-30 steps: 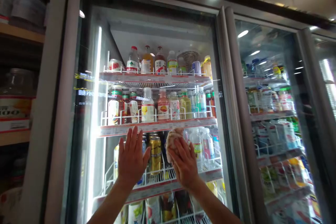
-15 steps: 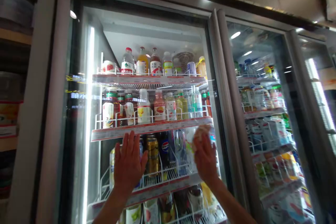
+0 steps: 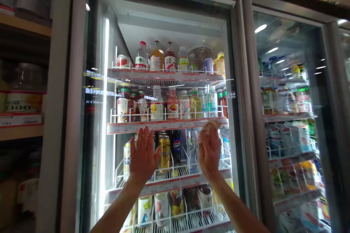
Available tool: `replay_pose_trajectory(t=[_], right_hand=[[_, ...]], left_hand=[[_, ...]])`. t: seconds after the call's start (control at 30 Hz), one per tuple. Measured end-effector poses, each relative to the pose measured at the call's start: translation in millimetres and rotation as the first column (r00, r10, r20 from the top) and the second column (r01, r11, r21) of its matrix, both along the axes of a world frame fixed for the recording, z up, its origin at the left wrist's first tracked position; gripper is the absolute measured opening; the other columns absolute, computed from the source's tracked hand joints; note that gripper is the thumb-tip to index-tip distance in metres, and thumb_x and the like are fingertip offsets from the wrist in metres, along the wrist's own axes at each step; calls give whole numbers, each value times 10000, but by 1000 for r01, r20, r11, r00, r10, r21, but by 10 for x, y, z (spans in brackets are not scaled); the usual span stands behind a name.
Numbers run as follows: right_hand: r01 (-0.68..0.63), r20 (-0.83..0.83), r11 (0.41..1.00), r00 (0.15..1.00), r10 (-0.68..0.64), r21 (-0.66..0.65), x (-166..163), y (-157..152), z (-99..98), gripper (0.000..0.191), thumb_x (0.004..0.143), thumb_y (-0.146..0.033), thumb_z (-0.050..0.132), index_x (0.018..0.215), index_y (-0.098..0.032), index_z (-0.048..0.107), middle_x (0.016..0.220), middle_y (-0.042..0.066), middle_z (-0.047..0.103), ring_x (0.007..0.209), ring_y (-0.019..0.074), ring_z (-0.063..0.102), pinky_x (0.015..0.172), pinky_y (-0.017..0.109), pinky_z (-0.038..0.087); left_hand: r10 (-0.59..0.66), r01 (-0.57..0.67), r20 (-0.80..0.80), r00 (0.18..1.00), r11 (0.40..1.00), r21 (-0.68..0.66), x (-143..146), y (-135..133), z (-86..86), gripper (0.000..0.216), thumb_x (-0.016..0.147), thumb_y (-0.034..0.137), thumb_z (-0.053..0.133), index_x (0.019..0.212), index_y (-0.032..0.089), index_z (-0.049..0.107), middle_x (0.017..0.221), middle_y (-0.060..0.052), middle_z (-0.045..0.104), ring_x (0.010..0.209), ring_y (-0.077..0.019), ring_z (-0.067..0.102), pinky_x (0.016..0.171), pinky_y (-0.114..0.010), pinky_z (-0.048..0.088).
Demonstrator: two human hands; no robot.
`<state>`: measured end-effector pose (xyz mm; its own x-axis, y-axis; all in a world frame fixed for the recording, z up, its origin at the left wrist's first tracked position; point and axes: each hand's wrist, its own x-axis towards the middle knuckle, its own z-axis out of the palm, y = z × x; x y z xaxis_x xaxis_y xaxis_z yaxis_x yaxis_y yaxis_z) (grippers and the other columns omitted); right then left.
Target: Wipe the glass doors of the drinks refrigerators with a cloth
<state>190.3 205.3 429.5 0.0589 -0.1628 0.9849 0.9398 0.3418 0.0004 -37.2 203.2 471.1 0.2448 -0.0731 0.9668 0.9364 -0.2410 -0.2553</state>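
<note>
As we face the refrigerated display case, its left glass door (image 3: 164, 29) fills most of the head view, with a second glass door (image 3: 287, 80) to its right. Behind the left pane we see wire shelves (image 3: 166, 125) stocked with bottles and cans, among them a gold can (image 3: 164, 153) between our two hands. At far left, wooden shelving (image 3: 22, 131) carries boxes and tubs. Our left hand (image 3: 143, 156) lies flat against the glass, fingers spread and pointing upward. Our right hand (image 3: 210, 151) presses a crumpled pale cloth (image 3: 208, 128) to the pane just below the second shelf edge, fingers curled over the cloth.
</note>
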Motion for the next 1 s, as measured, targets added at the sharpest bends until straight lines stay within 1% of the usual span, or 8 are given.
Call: replay_pose_trajectory(t=[0.13,0.3,0.47,0.67,0.73,0.83,0.9,1.0], right_hand=[[-39,366,991,927,82,-124,-199,-42,5,464,878,-203,457,1331,-302,434,1469,21,327,1358,237,282,1099,454,203],[6,-45,1000,999,-6,-11,-46,-22,112,506,888,-155,413,1378,-271,366,1500,93,239,1362,278,271,1025,498,284],[-41,355,989,930,90,-142,-189,-67,-47,492,864,-173,459,1341,-288,426,1451,45,358,1355,256,290,1075,469,242],[-47,-26,997,999,46,-54,-268,-35,53,537,875,-141,413,1391,-273,344,1510,72,211,1369,302,242,1032,543,273],[-83,169,991,981,99,-101,-425,-63,-50,546,859,-136,426,1384,-270,360,1489,59,275,1377,287,224,1050,516,270],[-80,508,980,846,163,-182,-484,-120,-231,518,856,-148,436,1355,-283,405,1436,16,386,1369,223,257,1099,444,232],[-56,427,985,896,122,-165,-349,-118,-243,507,868,-155,437,1355,-290,402,1451,26,360,1358,229,283,1095,465,231],[-14,49,996,999,19,-90,-185,-94,-188,527,876,-155,432,1381,-284,361,1500,75,241,1357,297,274,1038,538,285]], left_hand=[[-15,14,-13,1000,1000,-24,-149,-61,-41,669,875,328,439,1441,169,119,1474,-124,255,1389,-225,165,1136,-442,128],[33,-33,24,999,999,-5,-267,-59,-176,681,870,300,444,1442,158,102,1482,-148,214,1388,-257,158,1121,-488,153],[16,-17,48,999,1000,19,-197,-45,-202,677,870,287,436,1442,159,97,1487,-140,190,1386,-256,164,1121,-494,155],[34,-34,33,999,999,-18,-208,-60,-200,689,870,299,443,1442,138,92,1479,-163,209,1389,-262,149,1121,-491,149],[51,-50,16,999,998,-33,-264,-68,-233,676,873,314,442,1439,135,119,1471,-168,235,1387,-260,164,1119,-482,160],[62,-61,2,998,996,-69,-396,-87,-333,673,868,336,460,1434,136,156,1463,-172,262,1385,-257,176,1120,-477,148],[50,-50,1,999,996,-80,-482,-94,-409,677,864,338,473,1434,149,161,1463,-165,268,1387,-249,174,1125,-473,129],[31,-31,-4,1000,997,-72,-548,-83,-474,692,857,332,487,1437,165,149,1462,-155,277,1386,-242,178,1127,-470,118]])
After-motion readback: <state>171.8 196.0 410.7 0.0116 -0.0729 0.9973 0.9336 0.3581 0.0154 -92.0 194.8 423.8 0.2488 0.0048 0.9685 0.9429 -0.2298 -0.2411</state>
